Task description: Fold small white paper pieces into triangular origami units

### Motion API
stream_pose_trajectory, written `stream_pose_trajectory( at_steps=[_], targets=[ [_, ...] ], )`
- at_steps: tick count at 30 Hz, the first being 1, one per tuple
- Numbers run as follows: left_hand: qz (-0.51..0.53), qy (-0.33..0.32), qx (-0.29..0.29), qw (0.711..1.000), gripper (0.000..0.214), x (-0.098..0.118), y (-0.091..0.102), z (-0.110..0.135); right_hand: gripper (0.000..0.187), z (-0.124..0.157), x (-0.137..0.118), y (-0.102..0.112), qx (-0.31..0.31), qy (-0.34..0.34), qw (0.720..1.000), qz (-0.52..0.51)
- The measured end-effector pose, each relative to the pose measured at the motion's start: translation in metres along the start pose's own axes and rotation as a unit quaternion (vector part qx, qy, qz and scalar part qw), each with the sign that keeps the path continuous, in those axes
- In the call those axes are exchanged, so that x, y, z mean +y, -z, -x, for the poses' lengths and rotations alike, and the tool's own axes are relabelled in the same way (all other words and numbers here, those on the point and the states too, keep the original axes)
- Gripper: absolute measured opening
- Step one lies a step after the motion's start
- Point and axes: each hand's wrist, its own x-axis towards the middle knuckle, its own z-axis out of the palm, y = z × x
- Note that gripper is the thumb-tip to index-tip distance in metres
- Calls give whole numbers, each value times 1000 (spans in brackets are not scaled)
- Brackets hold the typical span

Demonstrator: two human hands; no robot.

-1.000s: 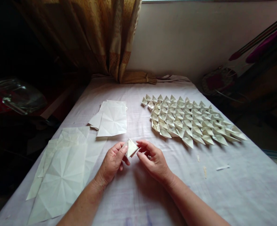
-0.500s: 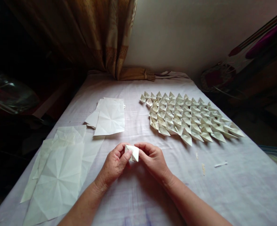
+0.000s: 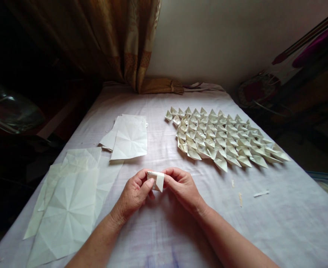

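Observation:
A small folded piece of white paper [image 3: 158,181] is held up between my two hands, above the middle of the cloth. My left hand [image 3: 136,189] pinches its left part, the thumb lying across the front. At its right edge, the thumb and index finger of my right hand [image 3: 184,187] are closed on it. The paper's back side and some fingertips are hidden. Beyond my right hand stand rows of small pointed folded paper pieces [image 3: 211,136], close together.
Creased paper sheets [image 3: 69,208] lie on the left of the light cloth [image 3: 164,238]. Another stack of creased sheets [image 3: 130,139] is farther back. Small paper scraps [image 3: 261,193] lie at the right. A gold curtain [image 3: 137,48] hangs at the far edge.
The folded paper has turned slightly in my fingers, so its front face looks different. Both hands stay in nearly the same place, still on the paper.

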Motion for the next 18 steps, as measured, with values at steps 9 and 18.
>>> stream_pose_trajectory(
  at_steps=[9, 18],
  targets=[
    [-24, -30, 12, 999, 24, -4, -1, -1, 26, 0, 3, 7, -39, 29, 998, 48],
    [-38, -33, 8, 999, 22, -6, 0, 0, 31, 0, 4, 5, -30, 33, 997, 65]
  ],
)
